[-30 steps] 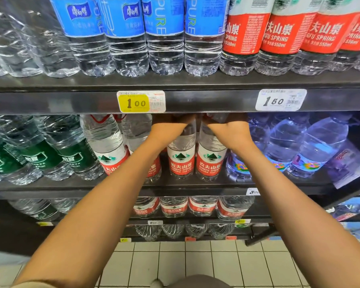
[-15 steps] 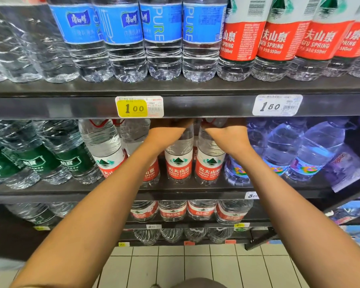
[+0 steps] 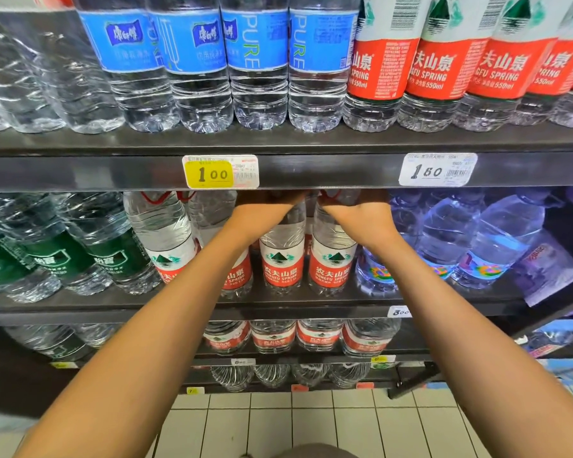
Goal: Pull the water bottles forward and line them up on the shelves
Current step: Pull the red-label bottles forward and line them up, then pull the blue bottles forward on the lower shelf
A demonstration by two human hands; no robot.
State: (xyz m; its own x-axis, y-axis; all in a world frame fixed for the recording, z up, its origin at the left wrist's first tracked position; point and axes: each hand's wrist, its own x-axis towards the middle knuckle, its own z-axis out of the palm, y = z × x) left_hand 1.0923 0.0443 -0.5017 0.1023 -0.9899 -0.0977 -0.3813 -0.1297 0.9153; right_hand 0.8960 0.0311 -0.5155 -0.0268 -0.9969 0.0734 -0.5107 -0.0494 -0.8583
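Two large red-and-white labelled water bottles stand side by side on the middle shelf. My left hand is closed around the upper part of the left bottle. My right hand grips the upper part of the right bottle. The bottle necks and my fingertips are hidden behind the edge of the shelf above. Two more bottles of the same brand stand to the left, one partly behind my left forearm.
Green-labelled bottles fill the middle shelf's left; bluish bottles lean at its right. Above stand blue-labelled bottles and red-labelled bottles. Price tags sit on the shelf edge. Lower shelves hold more bottles; white floor tiles lie below.
The view has shifted slightly downward, so the shelves sit lower in frame. Both hands stay on the same two bottles; the bottles show no clear movement.
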